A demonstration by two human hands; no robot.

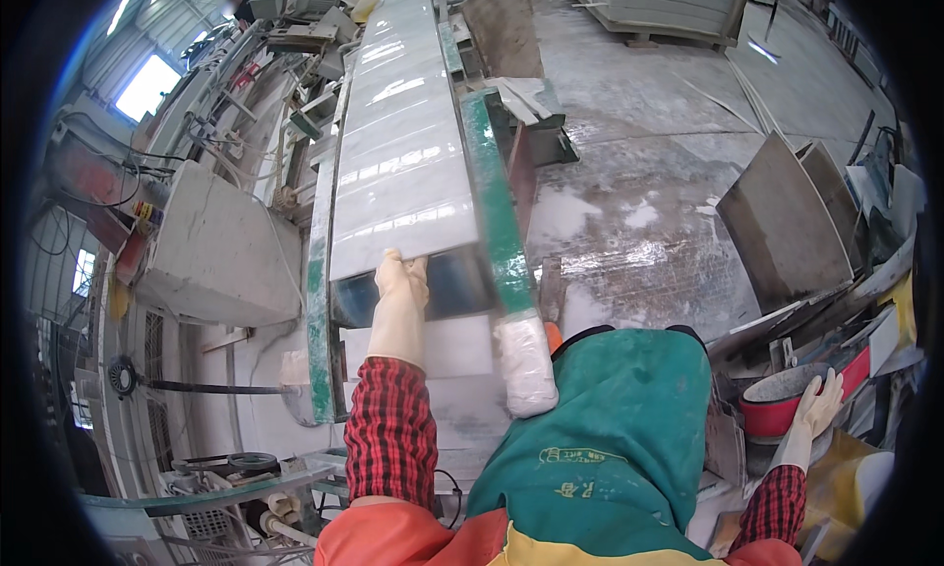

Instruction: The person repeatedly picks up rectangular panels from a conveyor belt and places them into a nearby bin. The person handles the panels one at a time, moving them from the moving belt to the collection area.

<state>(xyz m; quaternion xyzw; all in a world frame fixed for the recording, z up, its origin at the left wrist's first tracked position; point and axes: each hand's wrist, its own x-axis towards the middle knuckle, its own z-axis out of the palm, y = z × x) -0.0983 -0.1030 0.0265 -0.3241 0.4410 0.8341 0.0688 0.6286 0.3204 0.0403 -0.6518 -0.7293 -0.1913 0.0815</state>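
Note:
My left hand (401, 283), in a cream glove, reaches onto the conveyor with its fingers curled at the near edge of a glossy white stone slab (398, 237). The thumb side rests by the slab's edge; the fingertips are partly hidden. More white slabs (398, 84) stretch away in a row along the line. Just below my wrist shows the dark belt (454, 283), with a white surface nearer to me. Far to the right, my right hand (818, 405), gloved too, lies with fingers stretched out against a red band-shaped loop (767, 416) with a grey inside.
Green rails (497, 202) flank the conveyor, and white wrapped padding (526, 364) covers the right rail's near end. Brown boards (787, 212) lean at the right. A pallet of stacked slabs (674, 5) stands far back. Machinery and a pale block-shaped housing (221, 246) line the left.

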